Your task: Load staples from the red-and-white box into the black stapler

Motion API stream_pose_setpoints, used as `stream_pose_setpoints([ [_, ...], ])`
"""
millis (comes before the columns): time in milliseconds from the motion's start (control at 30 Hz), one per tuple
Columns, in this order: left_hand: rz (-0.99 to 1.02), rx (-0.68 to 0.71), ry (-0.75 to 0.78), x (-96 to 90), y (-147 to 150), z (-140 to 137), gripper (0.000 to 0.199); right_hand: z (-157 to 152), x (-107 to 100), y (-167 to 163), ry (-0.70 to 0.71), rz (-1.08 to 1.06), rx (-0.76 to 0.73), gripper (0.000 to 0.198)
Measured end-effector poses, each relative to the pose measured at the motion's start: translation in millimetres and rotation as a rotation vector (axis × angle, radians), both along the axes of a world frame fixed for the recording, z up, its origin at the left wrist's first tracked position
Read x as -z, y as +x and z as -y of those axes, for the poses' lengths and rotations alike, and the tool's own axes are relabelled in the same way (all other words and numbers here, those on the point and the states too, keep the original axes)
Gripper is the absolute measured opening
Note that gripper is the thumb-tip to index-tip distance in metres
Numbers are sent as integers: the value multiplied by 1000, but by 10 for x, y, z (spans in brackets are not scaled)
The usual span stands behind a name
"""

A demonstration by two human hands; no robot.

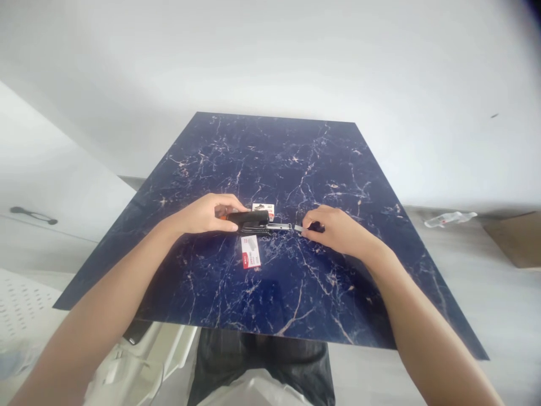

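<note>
Left hand (217, 214) clamped on the rear end of a black stapler (256, 215), thumb on the near side, fingers over the far side. Stapler lies low over the blue marbled table (291, 163), between the 2 hands, front end pointing at the right hand (338, 228). Metal rail (279, 226) sticks out of that front end, toward the right grip. Right hand: thumb and finger together on 1 small silver strip (298, 228), probably staples, its free end pointing left at the rail tip; touching or just apart, too small to tell. 2 small boxes close to the left grip, both to its right: red-and-white box (251, 252) on the near side of the stapler, white box (264, 208) on the far side, partly hidden behind it.

Risks, my judgement: strip pinched by 1 end only, so a hard squeeze or sideways push could snap it or tip it out of the right fingers. Strip and rail out of line, strip could catch on the rail tip. Left hold sits far back, so pressure on the rail could swing the stapler's front and knock either box. Loose left hold, stapler could roll
</note>
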State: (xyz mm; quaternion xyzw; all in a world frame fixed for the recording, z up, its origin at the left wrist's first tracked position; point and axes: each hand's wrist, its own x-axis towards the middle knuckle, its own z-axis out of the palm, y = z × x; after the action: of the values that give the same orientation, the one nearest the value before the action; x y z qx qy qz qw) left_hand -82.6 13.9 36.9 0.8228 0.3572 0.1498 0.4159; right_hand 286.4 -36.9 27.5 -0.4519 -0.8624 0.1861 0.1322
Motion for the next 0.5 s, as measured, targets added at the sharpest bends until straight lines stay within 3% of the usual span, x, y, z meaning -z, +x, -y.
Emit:
stream_pose_setpoints([
  [333, 10, 18, 55, 10, 92, 77, 31, -42, 53, 53, 89, -216, 96, 7],
  [500, 35, 19, 92, 52, 151, 112, 33, 44, 50, -154, 152, -292, -29, 8],
])
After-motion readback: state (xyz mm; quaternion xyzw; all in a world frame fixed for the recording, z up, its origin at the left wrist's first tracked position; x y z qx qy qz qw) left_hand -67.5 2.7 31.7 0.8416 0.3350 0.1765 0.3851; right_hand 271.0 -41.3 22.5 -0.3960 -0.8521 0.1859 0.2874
